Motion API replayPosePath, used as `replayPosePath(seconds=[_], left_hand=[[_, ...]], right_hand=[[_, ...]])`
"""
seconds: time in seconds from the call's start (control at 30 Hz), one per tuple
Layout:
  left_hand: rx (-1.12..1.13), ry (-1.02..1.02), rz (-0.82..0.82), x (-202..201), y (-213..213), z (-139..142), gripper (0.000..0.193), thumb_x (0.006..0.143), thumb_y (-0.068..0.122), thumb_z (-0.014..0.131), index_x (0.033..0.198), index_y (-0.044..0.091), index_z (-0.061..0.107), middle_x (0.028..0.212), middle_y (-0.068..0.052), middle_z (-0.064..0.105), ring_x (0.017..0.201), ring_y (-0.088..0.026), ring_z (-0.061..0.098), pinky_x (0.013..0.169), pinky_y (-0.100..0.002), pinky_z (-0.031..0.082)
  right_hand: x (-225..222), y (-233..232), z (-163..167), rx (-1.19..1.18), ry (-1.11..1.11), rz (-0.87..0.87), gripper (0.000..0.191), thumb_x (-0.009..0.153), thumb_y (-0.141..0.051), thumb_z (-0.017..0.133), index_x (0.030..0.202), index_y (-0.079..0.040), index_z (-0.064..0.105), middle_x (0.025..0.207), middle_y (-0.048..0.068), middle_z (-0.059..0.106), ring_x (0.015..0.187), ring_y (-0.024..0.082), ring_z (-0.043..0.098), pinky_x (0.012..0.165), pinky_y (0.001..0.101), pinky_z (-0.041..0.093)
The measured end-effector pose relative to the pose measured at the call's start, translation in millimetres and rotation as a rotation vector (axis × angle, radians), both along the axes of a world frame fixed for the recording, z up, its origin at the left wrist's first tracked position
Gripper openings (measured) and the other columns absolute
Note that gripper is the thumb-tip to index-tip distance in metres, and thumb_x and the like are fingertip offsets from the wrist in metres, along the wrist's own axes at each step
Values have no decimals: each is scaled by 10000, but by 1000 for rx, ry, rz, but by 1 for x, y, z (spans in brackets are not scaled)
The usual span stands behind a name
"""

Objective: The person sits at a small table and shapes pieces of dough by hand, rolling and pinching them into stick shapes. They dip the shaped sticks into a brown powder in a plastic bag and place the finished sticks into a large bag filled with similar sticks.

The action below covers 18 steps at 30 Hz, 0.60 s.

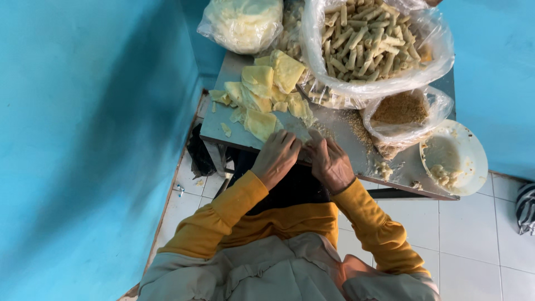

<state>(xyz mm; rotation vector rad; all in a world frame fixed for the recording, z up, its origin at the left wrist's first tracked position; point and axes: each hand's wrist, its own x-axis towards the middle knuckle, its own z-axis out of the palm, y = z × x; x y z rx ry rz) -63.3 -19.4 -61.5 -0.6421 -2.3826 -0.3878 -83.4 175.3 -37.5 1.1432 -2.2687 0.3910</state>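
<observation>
At the far left stands the flat turquoise wall [83, 139], hard against the edge of the small grey metal table [390, 175]; tucked into this corner, the table keeps everything within arm's reach of the seated person. On its left half lies a loose heap of thin pale-yellow square wrapper sheets [262, 89], spread rather than stacked, probably so that single sheets peel off easily; behind it sits a knotted clear plastic bag of pale dough sheets [242, 22]. At the near edge the left hand [276, 158] lies palm down, fingers curled over one wrapper being rolled [305, 146], pressing it against the tabletop; whether the fingers pinch it cannot be made out. Just beside it, almost touching, the right hand [330, 164] mirrors this, fingers bent onto the same piece; working close to the edge lets both wrists stay low. Further back and right, a large open clear plastic bag of finished pale rolled sticks [368, 44] gapes wide; below it a smaller open bag of brown crumbs [401, 108] has spilled some grains; at the right corner a round white bowl with pale paste [454, 159] overhangs the edge, near the right hand.
</observation>
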Motion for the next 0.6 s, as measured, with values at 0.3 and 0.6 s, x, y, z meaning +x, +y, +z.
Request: replayPosePath(seconds=[0.3,0.6], left_hand=[[-15,-163,47,-17,7,-2,195,857,68,683,1043,11,676,1041,-124,634,945,-228,576,847,-349,540],[-132,13,65,-8,6,7,179,839,148,693,964,28,648,920,-99,570,932,-244,556,856,-348,518]], right_hand=[[-34,2,13,-268,-656,7,529,935,126,543,1415,-22,374,972,188,737,834,279,774,691,380,656],[-13,-10,29,-95,-262,34,484,957,96,565,1415,45,414,1108,252,705,960,363,745,802,415,634]])
